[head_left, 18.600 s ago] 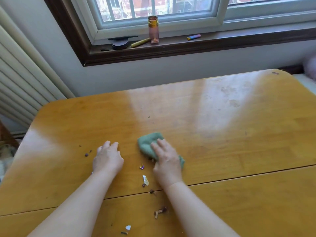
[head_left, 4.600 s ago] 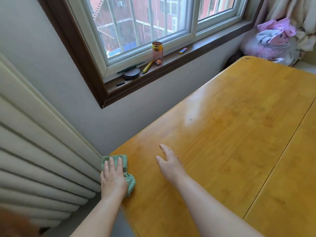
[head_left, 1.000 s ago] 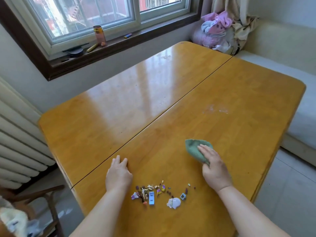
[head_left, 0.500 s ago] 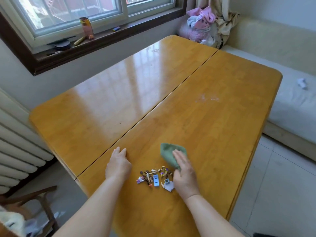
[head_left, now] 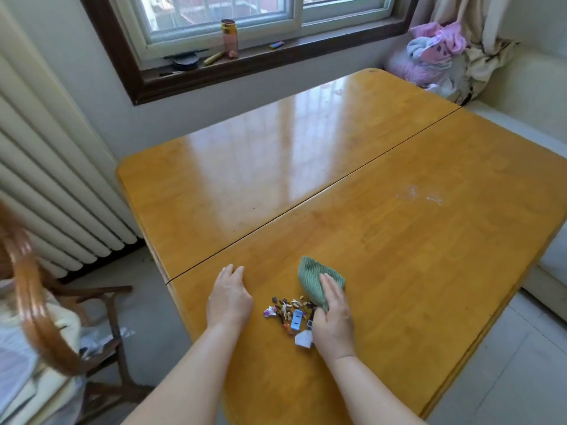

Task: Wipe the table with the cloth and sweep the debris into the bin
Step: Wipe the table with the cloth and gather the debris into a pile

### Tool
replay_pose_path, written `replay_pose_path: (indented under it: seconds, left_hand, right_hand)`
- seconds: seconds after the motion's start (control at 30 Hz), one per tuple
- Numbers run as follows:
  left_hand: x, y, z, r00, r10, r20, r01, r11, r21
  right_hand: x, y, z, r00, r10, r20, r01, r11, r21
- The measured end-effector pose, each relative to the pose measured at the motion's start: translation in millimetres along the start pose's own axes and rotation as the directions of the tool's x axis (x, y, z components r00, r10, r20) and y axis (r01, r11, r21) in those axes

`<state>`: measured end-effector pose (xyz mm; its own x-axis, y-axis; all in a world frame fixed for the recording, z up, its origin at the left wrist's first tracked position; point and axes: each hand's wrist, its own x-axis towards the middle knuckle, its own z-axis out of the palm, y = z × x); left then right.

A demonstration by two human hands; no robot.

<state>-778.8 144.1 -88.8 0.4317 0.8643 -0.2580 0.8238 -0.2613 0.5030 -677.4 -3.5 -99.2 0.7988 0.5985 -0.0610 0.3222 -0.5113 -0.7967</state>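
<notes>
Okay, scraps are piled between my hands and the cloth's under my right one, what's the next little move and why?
Probably slide the cloth under the right hand leftward, packing the debris against the left hand, which lies flat on the table as a stop. The bits lie loose between both hands, and no bin is in view.

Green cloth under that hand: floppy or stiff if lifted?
Probably floppy: the cloth lies bunched and folded under the right hand. Likely light, being thin fabric. It should slide easily on the glossy table.
</notes>
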Motion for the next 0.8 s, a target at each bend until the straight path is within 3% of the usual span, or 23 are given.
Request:
replay_pose_path:
  seconds: [0.1, 0.17, 0.27, 0.43, 0.57, 0.73, 0.8]
  left_hand:
    - [-10, -2, 0, 0.998, -0.044, -0.051, 0.043, 0.999, -0.021]
    - [-16, -4, 2, 0.990, -0.093, -0.106, 0.089, 0.995, -0.046]
    - [-29, 5, 10, 0.958, -0.209, -0.198, 0.194, 0.977, -0.092]
    - [-46, 20, 29, 0.902, -0.322, -0.289, 0.281, 0.944, -0.175]
    - [-74, 18, 43, 0.863, -0.390, -0.322, 0.338, 0.918, -0.206]
    - [-92, 11, 47, 0.805, -0.459, -0.377, 0.396, 0.888, -0.235]
    - [-96, 10, 49, 0.795, -0.472, -0.381, 0.415, 0.881, -0.226]
  right_hand:
    - [41, 6, -28, 0.997, -0.076, -0.002, 0.076, 0.997, 0.024]
    - [73, 19, -49, 0.999, -0.042, -0.020, 0.042, 0.999, -0.020]
    - [119, 36, -68, 0.995, 0.020, 0.097, -0.005, 0.988, -0.152]
    - [153, 15, -34, 0.912, -0.223, 0.344, 0.306, 0.928, -0.210]
    - [133, -15, 11, 0.711, -0.411, 0.570, 0.549, 0.831, -0.086]
    - [102, -16, 22, 0.402, -0.552, 0.731, 0.721, 0.682, 0.119]
    - [92, -9, 15, 0.316, -0.562, 0.764, 0.745, 0.646, 0.167]
